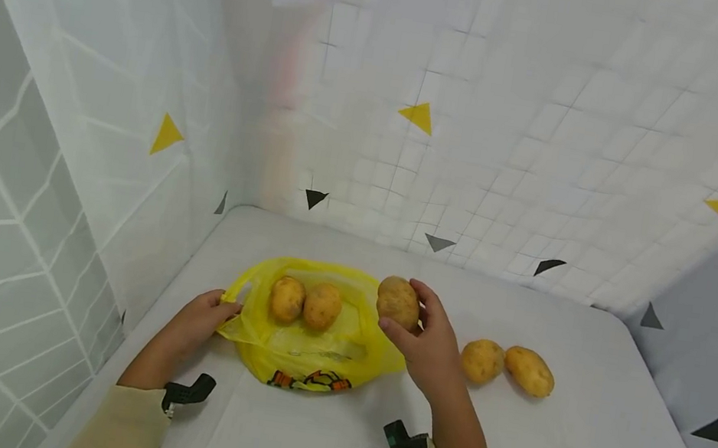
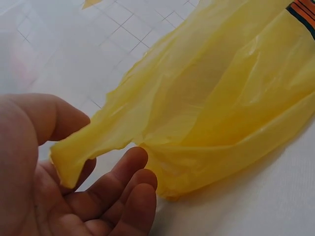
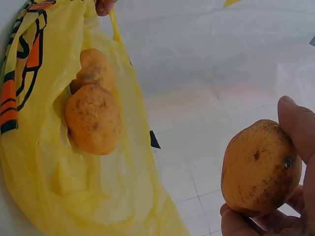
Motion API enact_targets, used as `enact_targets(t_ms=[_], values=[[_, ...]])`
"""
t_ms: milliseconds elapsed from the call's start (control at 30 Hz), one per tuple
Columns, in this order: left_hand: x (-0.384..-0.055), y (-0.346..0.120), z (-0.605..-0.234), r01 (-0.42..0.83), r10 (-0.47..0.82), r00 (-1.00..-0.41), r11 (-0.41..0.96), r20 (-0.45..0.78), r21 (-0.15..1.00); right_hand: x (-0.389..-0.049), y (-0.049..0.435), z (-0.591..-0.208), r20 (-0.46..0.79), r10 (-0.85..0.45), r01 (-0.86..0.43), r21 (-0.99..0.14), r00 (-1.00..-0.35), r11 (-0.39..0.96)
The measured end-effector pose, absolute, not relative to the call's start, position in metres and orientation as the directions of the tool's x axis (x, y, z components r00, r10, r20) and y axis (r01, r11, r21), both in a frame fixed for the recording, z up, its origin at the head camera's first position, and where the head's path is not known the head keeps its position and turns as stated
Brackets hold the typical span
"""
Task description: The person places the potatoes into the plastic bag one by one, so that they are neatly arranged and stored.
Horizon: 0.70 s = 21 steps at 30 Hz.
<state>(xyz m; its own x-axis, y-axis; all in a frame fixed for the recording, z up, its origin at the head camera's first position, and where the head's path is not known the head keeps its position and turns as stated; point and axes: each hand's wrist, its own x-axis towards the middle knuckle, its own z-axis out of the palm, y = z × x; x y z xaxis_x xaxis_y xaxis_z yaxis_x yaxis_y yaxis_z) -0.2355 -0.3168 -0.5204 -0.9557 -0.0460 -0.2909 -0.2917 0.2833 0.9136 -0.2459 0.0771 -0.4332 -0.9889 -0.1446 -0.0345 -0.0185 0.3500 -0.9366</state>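
A yellow plastic bag (image 1: 303,367) lies open on the table, with printed orange and black marks on its near side. Two potatoes (image 1: 305,303) sit side by side inside it; the right wrist view shows the closer potato (image 3: 93,119) overlapping the other. My left hand (image 1: 200,320) pinches the bag's handle (image 2: 78,147) at its left end, thumb and index finger on the plastic. Just above the bag's right edge, my right hand (image 1: 430,343) grips a potato (image 1: 398,303) between thumb and fingers. That potato (image 3: 261,167) has dark specks on its skin.
Two more potatoes, a rounder one (image 1: 482,362) and a longer one (image 1: 529,372), lie on the white table (image 1: 591,444) right of my right hand. Pale sheeted walls (image 1: 520,124) with yellow, grey and black triangles stand behind and at both sides.
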Motion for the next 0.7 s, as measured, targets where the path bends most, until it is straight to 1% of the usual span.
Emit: enact_targets(t_ms=[133,367,467,700], values=[[-0.236,-0.316,-0.522,-0.288,-0.052,-0.957,0.307,-0.286,0.907,-0.248,0.072,-0.433,-0.033,-0.149,-0.024,-0.932,-0.988,0.362],[-0.236,-0.315,-0.519,-0.288,-0.043,-0.956,0.306,-0.289,0.908,-0.257,0.061,-0.426,0.054,-0.155,-0.113,-0.909,-0.986,0.402],[-0.235,-0.314,-0.517,-0.292,-0.037,-0.955,0.295,-0.295,0.91,-0.263,0.057,-0.428,0.065,-0.161,-0.126,-0.905,-0.985,0.407],[-0.236,-0.313,-0.514,-0.279,-0.022,-0.957,0.326,-0.288,0.903,-0.274,0.045,-0.44,-0.011,-0.197,-0.06,-0.933,-0.98,0.354]])
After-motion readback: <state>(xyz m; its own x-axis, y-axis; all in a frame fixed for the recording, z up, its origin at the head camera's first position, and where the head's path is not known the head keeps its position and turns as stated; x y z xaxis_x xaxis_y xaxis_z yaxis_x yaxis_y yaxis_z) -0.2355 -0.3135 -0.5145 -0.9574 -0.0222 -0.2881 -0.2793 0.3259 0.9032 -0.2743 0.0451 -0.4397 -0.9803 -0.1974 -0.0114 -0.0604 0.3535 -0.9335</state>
